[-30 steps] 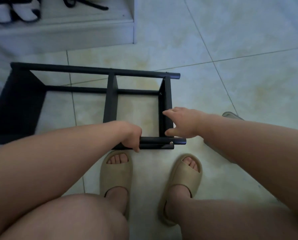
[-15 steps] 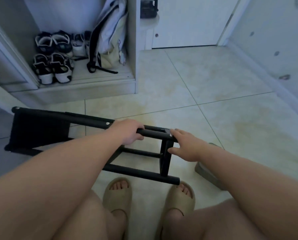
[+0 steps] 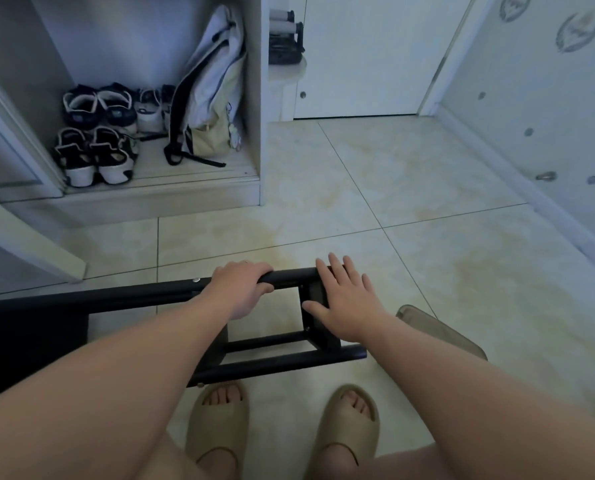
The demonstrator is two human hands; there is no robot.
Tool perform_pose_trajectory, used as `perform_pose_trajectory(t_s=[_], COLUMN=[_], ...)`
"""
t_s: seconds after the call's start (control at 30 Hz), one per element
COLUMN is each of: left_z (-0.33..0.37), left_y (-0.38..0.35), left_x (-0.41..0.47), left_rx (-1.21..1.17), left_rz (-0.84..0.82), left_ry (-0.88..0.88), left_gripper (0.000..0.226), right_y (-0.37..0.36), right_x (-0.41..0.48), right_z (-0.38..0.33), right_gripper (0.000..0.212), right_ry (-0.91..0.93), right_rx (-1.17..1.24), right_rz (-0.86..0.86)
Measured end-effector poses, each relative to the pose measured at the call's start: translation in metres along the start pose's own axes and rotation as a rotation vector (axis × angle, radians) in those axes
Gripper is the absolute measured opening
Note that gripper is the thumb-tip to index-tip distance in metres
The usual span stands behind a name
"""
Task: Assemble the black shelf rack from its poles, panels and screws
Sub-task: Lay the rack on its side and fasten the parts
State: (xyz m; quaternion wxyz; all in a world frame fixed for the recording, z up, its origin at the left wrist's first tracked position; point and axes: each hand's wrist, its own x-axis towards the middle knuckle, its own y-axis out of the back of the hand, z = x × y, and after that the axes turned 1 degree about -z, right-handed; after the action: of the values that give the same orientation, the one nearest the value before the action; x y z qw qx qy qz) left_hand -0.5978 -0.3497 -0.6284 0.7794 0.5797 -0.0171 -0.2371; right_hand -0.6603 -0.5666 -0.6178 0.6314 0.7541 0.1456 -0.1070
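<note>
Hands on a black shelf rack (image 3: 282, 362). The rack lies on its side on the tiled floor (image 3: 427, 237), just in front of my feet in beige slippers (image 3: 216, 422). My left hand (image 3: 242, 289) is curled round the upper pole (image 3: 289, 276). My right hand (image 3: 346, 306) lies flat, fingers straight and spread, on the rack's end panel (image 3: 311, 293). Farther off, an open cupboard (image 3: 254, 98) holds shoes (image 3: 95, 154) and a pale backpack (image 3: 209, 98).
</note>
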Motion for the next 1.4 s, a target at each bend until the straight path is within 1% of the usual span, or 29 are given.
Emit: perform_pose_trajectory(t_s=[0.13,0.27,0.37,0.43,0.5,0.57,0.67,0.73,0.8,0.97,1.03,1.13,1.3,1.4], left_z=[-0.012,-0.016,-0.013,-0.009,-0.004,0.002,0.016,0.028,0.042,0.088,0.109,0.143,0.196,0.217], left_y=[0.0,0.003,0.005,0.004,0.004,0.006,0.007,0.01,0.014,0.014,0.01,0.0,-0.03,-0.055], left_x=[0.018,0.031,0.038,0.037,0.03,0.019,-0.003,-0.018,-0.03,-0.053,-0.057,-0.057,-0.041,-0.028], left_rx=[0.015,0.061,0.093,0.133,0.156,0.133,0.144,0.152,0.144,0.196,0.225,0.208,0.211,0.232], left_rz=[0.071,0.148,0.153,0.125,0.077,-0.012,-0.155,-0.163,-0.135,-0.099,-0.105,-0.135,-0.2,-0.268], left_ry=[0.055,0.145,0.2,0.218,0.212,0.188,0.136,0.107,0.078,-0.026,-0.08,-0.135,-0.21,-0.255], left_gripper=[0.03,0.028,0.028,0.037,0.053,0.063,0.069,0.07,0.072,0.075,0.076,0.078,0.08,0.079], right_y=[-0.008,-0.016,-0.019,-0.019,-0.017,-0.013,-0.002,0.006,0.011,0.012,0.01,0.005,-0.005,-0.019], right_x=[0.033,0.059,0.068,0.065,0.056,0.043,0.018,-0.001,-0.022,-0.078,-0.1,-0.129,-0.151,-0.144], right_z=[-0.005,-0.013,-0.017,-0.016,-0.011,-0.004,0.009,0.019,0.033,0.073,0.091,0.12,0.168,0.189], right_gripper=[0.083,0.084,0.086,0.085,0.084,0.083,0.081,0.081,0.081,0.081,0.081,0.08,0.08,0.077], right_ry=[0.0,0.0,-0.008,-0.015,-0.02,-0.02,-0.037,-0.069,-0.116,-0.209,-0.229,-0.269,-0.403,-0.458], right_rx=[0.02,0.033,0.031,0.025,0.009,-0.011,0.0,0.032,0.047,0.038,0.033,0.045,0.093,0.131], right_rz=[0.042,0.102,0.098,0.058,0.008,-0.031,-0.029,0.0,0.026,0.036,0.043,0.042,-0.009,-0.102])
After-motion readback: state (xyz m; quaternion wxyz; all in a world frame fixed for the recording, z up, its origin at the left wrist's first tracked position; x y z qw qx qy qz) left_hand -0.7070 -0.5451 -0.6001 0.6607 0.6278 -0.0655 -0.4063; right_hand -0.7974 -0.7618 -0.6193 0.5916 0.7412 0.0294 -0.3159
